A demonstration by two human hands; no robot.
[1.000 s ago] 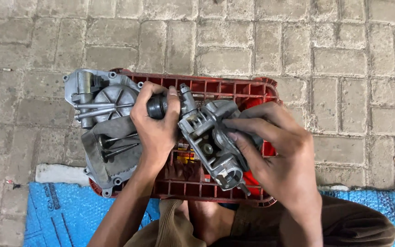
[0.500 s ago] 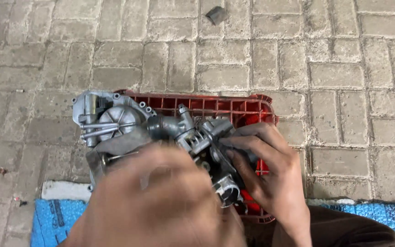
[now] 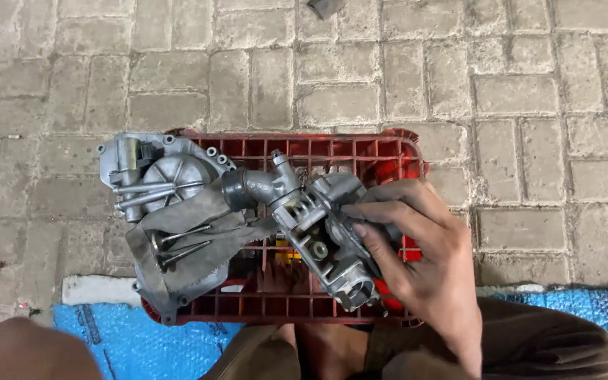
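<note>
Your right hand (image 3: 416,260) is bare, without glove, ring or sleeve; dark brown trousers (image 3: 529,345) cover your legs at 5 o'clock.

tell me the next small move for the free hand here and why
Probably bring the left hand back onto the rubber intake end: only the right hand grips the metal cylinder head, which sits tilted across the red crate.

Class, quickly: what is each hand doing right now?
Left hand: out of view; only a blurred bare limb at the bottom left edge.
Right hand: closed on the grey metal engine part.
</note>
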